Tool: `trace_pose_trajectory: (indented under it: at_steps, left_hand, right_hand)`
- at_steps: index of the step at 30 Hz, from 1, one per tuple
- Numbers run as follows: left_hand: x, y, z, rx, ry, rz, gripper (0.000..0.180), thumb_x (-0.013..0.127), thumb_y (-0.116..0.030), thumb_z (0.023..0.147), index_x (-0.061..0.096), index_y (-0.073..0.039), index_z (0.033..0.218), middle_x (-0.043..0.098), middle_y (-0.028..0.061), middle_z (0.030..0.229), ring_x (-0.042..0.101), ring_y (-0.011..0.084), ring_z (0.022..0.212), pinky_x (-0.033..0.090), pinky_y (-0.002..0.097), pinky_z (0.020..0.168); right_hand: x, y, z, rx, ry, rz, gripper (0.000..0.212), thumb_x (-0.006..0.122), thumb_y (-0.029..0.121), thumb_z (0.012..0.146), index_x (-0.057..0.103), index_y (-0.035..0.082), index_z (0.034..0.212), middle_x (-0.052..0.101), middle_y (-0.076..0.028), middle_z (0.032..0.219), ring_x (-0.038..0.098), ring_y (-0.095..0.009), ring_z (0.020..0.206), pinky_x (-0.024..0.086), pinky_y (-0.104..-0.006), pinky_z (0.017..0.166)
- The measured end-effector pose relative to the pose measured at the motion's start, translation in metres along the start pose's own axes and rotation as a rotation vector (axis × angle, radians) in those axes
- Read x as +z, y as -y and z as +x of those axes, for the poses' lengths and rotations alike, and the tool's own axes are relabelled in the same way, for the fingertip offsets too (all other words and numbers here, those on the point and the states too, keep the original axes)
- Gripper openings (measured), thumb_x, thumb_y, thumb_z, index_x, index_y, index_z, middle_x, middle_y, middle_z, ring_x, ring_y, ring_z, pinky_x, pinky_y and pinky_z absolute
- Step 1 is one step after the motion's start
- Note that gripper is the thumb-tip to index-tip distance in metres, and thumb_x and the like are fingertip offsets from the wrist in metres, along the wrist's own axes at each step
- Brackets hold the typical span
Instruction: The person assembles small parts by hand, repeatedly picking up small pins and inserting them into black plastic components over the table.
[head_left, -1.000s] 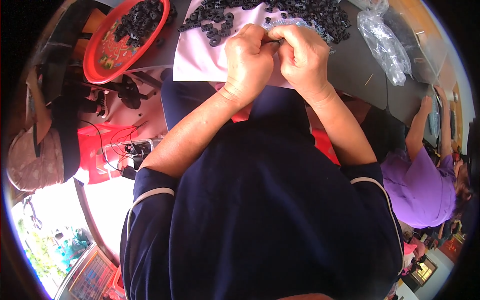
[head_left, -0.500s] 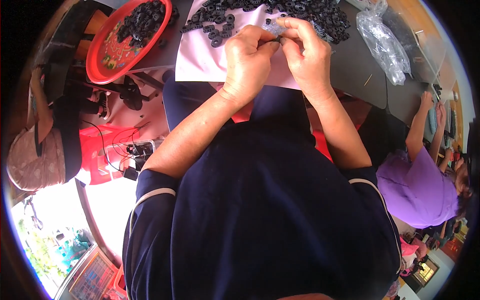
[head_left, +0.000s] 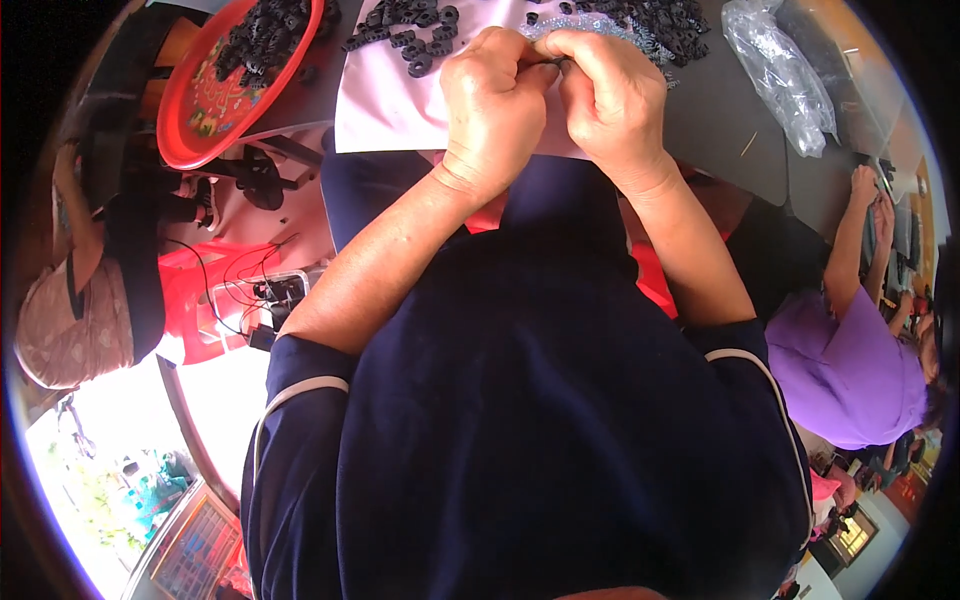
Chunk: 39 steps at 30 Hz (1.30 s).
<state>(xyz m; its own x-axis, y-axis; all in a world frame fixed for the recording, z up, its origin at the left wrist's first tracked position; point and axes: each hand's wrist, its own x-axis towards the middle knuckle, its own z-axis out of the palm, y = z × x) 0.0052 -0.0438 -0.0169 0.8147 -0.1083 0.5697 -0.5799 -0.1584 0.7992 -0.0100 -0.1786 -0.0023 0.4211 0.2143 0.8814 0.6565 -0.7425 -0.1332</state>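
Over the near part of a pale pink sheet (head_left: 385,115), my left hand (head_left: 492,105) and my right hand (head_left: 618,115) meet at their fingertips. Both are closed in a pinch on a small black part (head_left: 558,64), mostly covered by the thumbs and fingers. Just beyond them lies a heap of small clear pieces (head_left: 605,28). Similar loose black parts (head_left: 432,42) lie on the sheet left of my left hand. A larger pile of black parts (head_left: 680,28) spreads behind and right of my right hand.
On the left, a red oval tray (head_left: 180,135) holds more black parts. A crumpled clear plastic bag (head_left: 785,85) and a thin yellowish stick (head_left: 748,145) lie on the dark table (head_left: 715,130) at right. People sit on both sides, one in a purple top (head_left: 845,370).
My right hand's fingers have curled in more tightly, and the hands still meet at the small part. The table has shifted slightly upward in view.
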Motion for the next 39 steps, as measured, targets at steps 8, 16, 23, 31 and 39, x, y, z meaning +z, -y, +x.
trace_pose_trajectory:
  at_steps: [8, 16, 23, 31, 39]
  left_hand:
    - [-0.001, -0.006, -0.001, -0.022, 0.033, 0.01, 0.01, 0.068, 0.002, 0.069, 0.061, 0.002, 0.075, 0.063, 0.0151, 0.074, 0.063, 0.0299, 0.066, 0.05, 0.0356, 0.061]
    - [-0.006, 0.0, -0.001, -0.183, 0.13, -0.129, 0.011, 0.067, 0.001, 0.081, 0.066, 0.003, 0.091, 0.066, 0.0043, 0.08, 0.059, 0.0095, 0.073, 0.048, 0.0238, 0.066]
    - [-0.016, -0.008, 0.005, -0.382, 0.188, -0.292, 0.013, 0.068, 0.0, 0.083, 0.067, 0.003, 0.096, 0.063, 0.0006, 0.076, 0.052, 0.0042, 0.063, 0.041, 0.0183, 0.056]
    - [-0.024, -0.014, 0.009, -0.473, 0.205, -0.415, 0.016, 0.069, 0.002, 0.082, 0.066, 0.004, 0.098, 0.063, 0.0033, 0.073, 0.051, 0.0061, 0.056, 0.04, 0.0192, 0.052]
    - [-0.028, -0.012, 0.01, -0.527, 0.229, -0.499, 0.014, 0.068, 0.002, 0.082, 0.066, 0.004, 0.096, 0.062, 0.0045, 0.072, 0.052, 0.0076, 0.056, 0.041, 0.0196, 0.052]
  right_hand:
    - [-0.003, 0.002, -0.001, 0.02, 0.001, 0.032, 0.031, 0.058, -0.008, 0.062, 0.062, 0.011, 0.086, 0.064, -0.003, 0.072, 0.063, -0.025, 0.064, 0.048, -0.0366, 0.057]
    - [-0.002, 0.002, -0.007, 0.319, 0.017, 0.166, 0.031, 0.055, -0.009, 0.069, 0.064, 0.008, 0.092, 0.065, -0.007, 0.073, 0.065, -0.025, 0.066, 0.052, -0.0344, 0.06]
    - [-0.005, 0.001, 0.001, 0.221, 0.025, 0.207, 0.027, 0.055, -0.01, 0.072, 0.064, 0.005, 0.093, 0.068, -0.009, 0.076, 0.067, -0.022, 0.066, 0.054, -0.0318, 0.061]
    - [-0.019, 0.011, 0.016, 0.715, 0.084, 0.547, 0.018, 0.059, -0.008, 0.08, 0.066, -0.001, 0.095, 0.069, -0.004, 0.09, 0.063, -0.007, 0.081, 0.052, -0.0226, 0.074]
    - [-0.028, 0.011, 0.037, 0.684, 0.288, 0.504, 0.019, 0.059, -0.007, 0.078, 0.065, 0.0, 0.095, 0.07, -0.004, 0.09, 0.062, -0.008, 0.08, 0.052, -0.0226, 0.074]
